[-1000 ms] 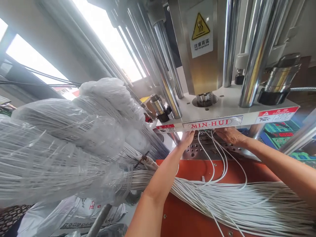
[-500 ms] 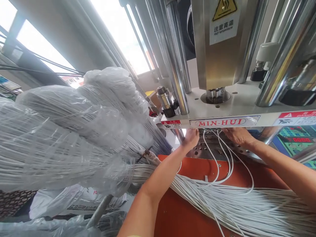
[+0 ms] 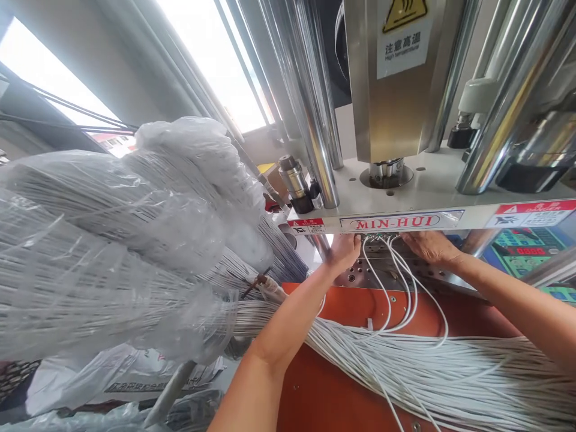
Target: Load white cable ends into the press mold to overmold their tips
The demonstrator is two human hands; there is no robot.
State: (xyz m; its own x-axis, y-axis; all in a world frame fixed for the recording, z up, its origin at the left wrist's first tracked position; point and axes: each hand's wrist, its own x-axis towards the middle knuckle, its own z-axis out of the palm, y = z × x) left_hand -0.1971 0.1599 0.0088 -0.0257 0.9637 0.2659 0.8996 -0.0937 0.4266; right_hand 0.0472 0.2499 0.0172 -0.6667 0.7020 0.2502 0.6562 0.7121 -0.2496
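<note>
White cables (image 3: pixel 389 306), slender, round and smooth, curve upward in loose arcs from a broad, fanned bundle (image 3: pixel 418 360) of like strands on the orange-red worktop (image 3: pixel 310 396). Their upper ends converge beneath the front edge of the press plate (image 3: pixel 479 217), among small metallic parts too small to resolve. The left hand (image 3: pixel 345 251) lies just left of these ends, the right hand (image 3: pixel 427 247) just right, above a perforated metal bed (image 3: pixel 344 282). The plate hides the fingertips; whether either hand is open or gripping cannot be told.
</note>
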